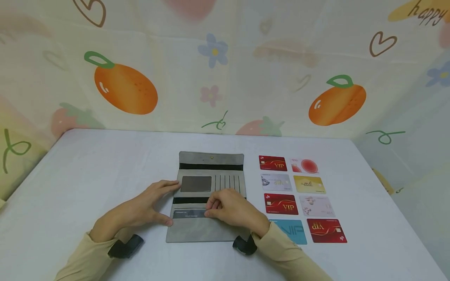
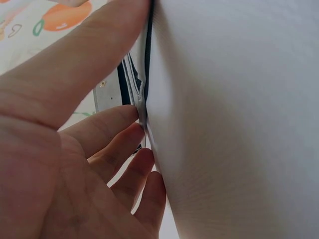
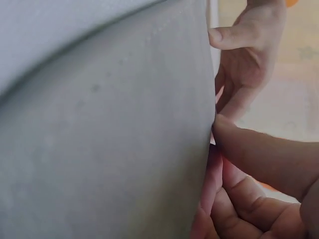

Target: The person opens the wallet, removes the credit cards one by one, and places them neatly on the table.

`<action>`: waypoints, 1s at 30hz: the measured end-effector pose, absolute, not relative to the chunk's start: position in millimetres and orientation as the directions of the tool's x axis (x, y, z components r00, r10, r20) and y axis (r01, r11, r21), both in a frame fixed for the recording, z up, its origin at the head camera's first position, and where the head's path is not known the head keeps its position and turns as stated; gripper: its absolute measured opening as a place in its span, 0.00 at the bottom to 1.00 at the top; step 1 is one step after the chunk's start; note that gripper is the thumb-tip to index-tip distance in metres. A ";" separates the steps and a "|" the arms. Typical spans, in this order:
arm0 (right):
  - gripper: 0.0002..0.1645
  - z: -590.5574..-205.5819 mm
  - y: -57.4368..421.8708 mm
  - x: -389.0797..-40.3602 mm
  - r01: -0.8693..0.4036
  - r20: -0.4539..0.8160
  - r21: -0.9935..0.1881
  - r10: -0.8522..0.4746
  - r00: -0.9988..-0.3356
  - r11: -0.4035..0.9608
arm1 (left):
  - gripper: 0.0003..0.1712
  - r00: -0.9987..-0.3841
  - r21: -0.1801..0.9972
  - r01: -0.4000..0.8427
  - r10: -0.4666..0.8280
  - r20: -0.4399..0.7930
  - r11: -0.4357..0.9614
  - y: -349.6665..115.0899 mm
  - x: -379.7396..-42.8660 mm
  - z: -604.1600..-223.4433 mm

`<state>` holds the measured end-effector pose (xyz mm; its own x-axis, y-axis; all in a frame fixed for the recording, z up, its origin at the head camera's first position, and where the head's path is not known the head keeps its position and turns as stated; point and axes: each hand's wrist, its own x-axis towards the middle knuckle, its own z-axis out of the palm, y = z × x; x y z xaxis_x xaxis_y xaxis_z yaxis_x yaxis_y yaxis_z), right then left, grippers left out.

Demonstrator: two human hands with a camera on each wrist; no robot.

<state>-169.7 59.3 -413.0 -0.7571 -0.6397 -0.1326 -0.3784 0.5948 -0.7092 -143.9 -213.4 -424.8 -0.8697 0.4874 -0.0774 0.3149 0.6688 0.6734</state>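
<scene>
A grey wallet (image 1: 197,231) lies unfolded on the white table, its flap at the far end. Low across it, a dark blue-grey card (image 1: 187,214) shows at a pocket; its right end is hidden behind my right hand (image 1: 233,208). The thumb and curled fingers of that hand pinch the card there. My left hand (image 1: 140,207) rests by the wallet's left edge, fingers extended and touching its side, thumb near the lower left. Up close in the left wrist view, the fingertips (image 2: 144,159) meet the wallet's edge. The wallet's underside fills much of the right wrist view.
Right of the wallet, several cards lie in two columns, among them a red VIP card (image 1: 272,163), a gold card (image 1: 309,184) and a blue card (image 1: 293,231) partly covered by my right sleeve (image 1: 281,249). A patterned cloth (image 1: 232,78) hangs behind the table (image 1: 88,168).
</scene>
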 end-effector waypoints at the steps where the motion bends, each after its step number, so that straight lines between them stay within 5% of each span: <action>1: 0.05 -413.1 59.5 -170.1 -0.377 -0.131 -0.712 -0.641 -0.757 0.592 | 0.57 -0.868 0.673 0.318 0.490 -0.077 0.668 -213.6 -144.2 -424.7; 30: 0.06 -417.4 56.5 -171.2 -0.292 -0.131 -0.775 -0.595 -0.793 0.561 | 0.56 -0.875 0.671 0.317 0.479 -0.065 0.670 -213.5 -144.1 -427.4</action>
